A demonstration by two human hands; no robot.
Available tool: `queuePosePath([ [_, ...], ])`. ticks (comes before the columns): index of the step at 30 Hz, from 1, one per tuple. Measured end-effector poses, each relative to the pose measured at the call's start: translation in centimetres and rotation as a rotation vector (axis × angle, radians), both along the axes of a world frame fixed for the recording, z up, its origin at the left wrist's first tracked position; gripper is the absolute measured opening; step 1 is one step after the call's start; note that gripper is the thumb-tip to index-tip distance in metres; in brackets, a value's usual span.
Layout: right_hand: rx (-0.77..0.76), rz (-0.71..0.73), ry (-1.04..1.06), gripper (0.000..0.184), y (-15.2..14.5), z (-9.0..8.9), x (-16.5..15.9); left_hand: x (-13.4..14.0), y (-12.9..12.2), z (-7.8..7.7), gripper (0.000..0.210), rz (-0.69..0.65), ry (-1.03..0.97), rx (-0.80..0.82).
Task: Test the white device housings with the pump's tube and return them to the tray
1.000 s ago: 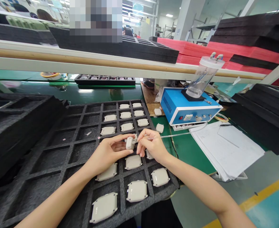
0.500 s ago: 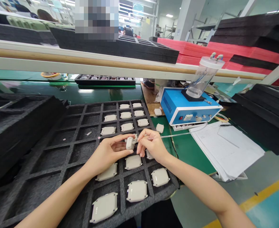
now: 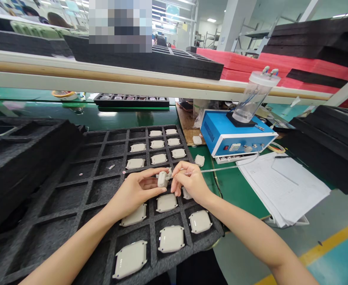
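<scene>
Above the black foam tray [image 3: 73, 190], the left hand [image 3: 135, 192] pinches a small white casing [image 3: 162, 179] on edge, while the right hand [image 3: 190, 182], touching its right side, pinches a thin tube [image 3: 221, 169].

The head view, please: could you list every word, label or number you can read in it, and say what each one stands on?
No text can be read here.
Blue control box: its front panel has a small display and marks by the knobs, too small to read.
White paper sheets: faint printed lines, too blurred to read.
White casing held in the left hand: no lettering shows.
Black foam tray: unmarked.
</scene>
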State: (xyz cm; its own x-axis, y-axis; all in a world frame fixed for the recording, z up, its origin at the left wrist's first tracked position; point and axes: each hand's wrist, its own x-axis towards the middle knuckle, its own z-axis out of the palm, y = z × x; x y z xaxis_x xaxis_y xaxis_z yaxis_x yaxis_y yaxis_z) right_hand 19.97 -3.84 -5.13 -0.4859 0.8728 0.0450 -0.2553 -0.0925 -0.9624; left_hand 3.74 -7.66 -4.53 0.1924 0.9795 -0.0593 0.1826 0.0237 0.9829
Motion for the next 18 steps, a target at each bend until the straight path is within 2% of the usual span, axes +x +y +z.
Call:
queuePosePath([
  [18, 0.005, -0.006, 0.013, 0.004, -0.02, -0.05, -0.08, -0.05, 0.18, -0.27, 0.053, -0.011, -0.036, -0.004],
])
